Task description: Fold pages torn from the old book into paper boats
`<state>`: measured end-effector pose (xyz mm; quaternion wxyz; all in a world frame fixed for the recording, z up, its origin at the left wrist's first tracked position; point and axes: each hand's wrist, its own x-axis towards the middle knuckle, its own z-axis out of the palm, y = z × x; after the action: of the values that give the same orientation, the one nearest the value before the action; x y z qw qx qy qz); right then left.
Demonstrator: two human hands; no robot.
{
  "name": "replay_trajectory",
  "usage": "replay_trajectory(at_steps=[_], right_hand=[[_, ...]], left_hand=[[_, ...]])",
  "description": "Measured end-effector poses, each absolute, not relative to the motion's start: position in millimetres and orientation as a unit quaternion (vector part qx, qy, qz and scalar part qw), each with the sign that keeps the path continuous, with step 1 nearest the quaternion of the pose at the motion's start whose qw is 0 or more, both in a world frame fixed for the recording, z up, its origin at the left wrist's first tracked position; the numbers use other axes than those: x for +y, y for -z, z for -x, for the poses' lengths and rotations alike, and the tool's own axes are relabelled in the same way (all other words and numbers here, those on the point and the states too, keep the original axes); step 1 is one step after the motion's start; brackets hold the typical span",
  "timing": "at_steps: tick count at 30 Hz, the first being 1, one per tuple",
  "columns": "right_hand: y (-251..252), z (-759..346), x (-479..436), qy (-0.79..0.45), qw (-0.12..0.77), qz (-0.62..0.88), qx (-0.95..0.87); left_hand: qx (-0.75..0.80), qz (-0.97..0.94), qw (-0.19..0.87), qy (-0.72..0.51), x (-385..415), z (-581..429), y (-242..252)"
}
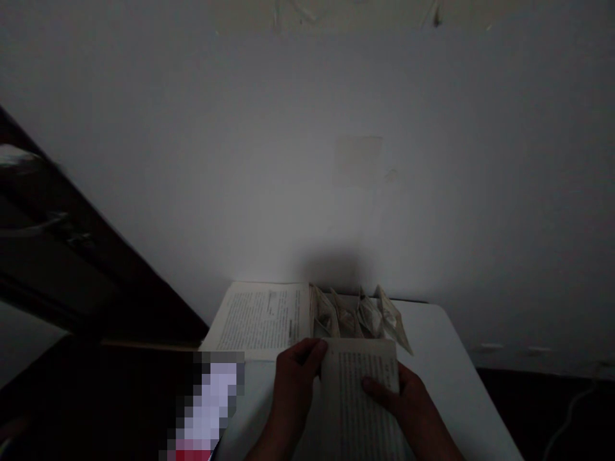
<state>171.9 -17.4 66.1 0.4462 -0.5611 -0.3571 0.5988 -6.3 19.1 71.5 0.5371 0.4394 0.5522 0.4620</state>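
A printed sheet of paper (360, 410) is held upright-looking over the near part of the white table, between both hands. My left hand (296, 378) pinches its upper left corner between thumb and fingers. On the other edge, my right hand (401, 394) grips the sheet, thumb across the front and fingers behind. Just beyond it stand several folded paper boats (369, 317) in a row, made of printed paper. To their left lies a printed page or open book (262, 320). The sheet's lower end runs out of view.
The white table (442, 339) stands against a pale wall (216, 160). A dark door with a metal handle (33, 227) is on the left. Beside the table's left edge is a pixelated patch (216, 397). A pale cable (569, 410) hangs at the lower right.
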Motion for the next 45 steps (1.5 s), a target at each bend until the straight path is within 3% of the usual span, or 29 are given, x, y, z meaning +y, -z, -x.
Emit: replay_trajectory(at_steps=[21,45], right_hand=[[-63.5,-181.6,-13.6,-0.638,0.421,0.497,-0.411],[-70.5,-176.8,-15.2,-0.599,0.398,0.545,-0.431]], left_hand=[[0.552,-0.412,0.542,-0.481,17.1,3.9,-69.2],[0.574,-0.393,0.547,-0.465,19.0,1.3,-66.3]])
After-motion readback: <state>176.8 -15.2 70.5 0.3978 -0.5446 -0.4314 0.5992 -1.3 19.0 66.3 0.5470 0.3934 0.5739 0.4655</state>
